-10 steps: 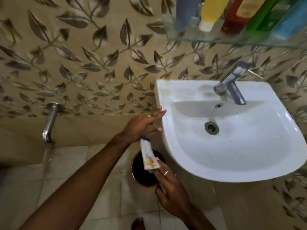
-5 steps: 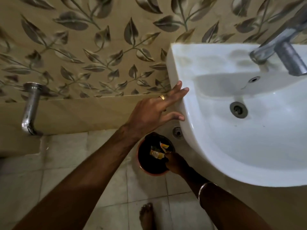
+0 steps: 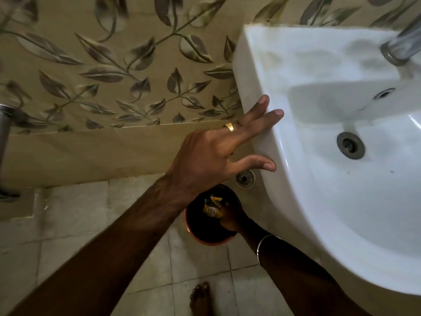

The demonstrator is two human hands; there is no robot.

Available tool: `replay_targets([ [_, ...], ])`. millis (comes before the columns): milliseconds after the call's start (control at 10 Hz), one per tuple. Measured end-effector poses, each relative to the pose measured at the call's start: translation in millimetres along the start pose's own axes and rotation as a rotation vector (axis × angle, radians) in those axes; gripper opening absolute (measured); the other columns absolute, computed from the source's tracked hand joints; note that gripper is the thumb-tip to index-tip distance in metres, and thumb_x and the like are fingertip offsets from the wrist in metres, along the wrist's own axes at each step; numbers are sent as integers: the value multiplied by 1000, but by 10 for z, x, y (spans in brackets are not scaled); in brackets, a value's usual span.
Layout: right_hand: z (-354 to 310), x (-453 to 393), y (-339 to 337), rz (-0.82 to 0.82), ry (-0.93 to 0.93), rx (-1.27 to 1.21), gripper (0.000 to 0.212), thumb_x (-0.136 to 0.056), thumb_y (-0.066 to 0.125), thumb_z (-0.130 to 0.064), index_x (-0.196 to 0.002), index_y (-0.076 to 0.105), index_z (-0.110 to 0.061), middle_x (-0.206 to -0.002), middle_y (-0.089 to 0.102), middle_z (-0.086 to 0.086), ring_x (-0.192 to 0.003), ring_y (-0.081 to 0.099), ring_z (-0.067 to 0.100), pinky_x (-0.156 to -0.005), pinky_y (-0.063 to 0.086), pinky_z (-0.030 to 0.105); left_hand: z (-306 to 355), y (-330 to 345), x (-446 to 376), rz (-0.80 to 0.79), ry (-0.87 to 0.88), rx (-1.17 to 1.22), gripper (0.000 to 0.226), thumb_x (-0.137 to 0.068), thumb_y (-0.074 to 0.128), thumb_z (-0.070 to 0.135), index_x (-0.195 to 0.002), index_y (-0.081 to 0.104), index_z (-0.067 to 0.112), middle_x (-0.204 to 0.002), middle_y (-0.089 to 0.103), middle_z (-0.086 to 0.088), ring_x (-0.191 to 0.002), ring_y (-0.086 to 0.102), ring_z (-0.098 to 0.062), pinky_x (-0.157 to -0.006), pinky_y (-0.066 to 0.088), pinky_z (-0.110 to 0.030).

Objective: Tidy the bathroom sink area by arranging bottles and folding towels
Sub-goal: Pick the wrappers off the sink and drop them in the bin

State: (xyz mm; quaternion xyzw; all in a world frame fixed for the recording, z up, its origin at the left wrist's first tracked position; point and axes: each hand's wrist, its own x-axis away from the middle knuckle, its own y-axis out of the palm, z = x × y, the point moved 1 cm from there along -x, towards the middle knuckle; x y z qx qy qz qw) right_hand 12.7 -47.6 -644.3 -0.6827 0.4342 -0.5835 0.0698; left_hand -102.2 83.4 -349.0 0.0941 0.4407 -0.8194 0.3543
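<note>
Head view: left hand point(image 3: 205, 156) splayed on sink point(image 3: 284, 201) rim; right hand point(image 3: 230, 221) in bin point(image 3: 205, 238), grip unclear

Home bathroom, plain and lived-in.
White wall-hung sink point(image 3: 296, 201) with a metal tap point(image 3: 403, 45) at the back edge and a drain point(image 3: 350, 145) in the bowl; leaf-patterned tiles point(image 3: 118, 71) up the wall, pale floor tiles point(image 3: 75, 210) below, a round floor drain point(image 3: 245, 178) by the wall, a small bin point(image 3: 206, 238) of wrappers on the floor, a bare foot point(image 3: 201, 299) on the tiles.
</note>
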Motion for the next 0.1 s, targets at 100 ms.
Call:
replay_targets([
  [100,-63,44,-49,16,32,51,58,-102,46,-17,-157,28,-14,-160,32,16,-147,30,36,-116,27,37,23,-42,-19,33,23,-27,70,-86,66,60,-144,49,26,-154,42,5,-62,66,-14,-59,57,-30],
])
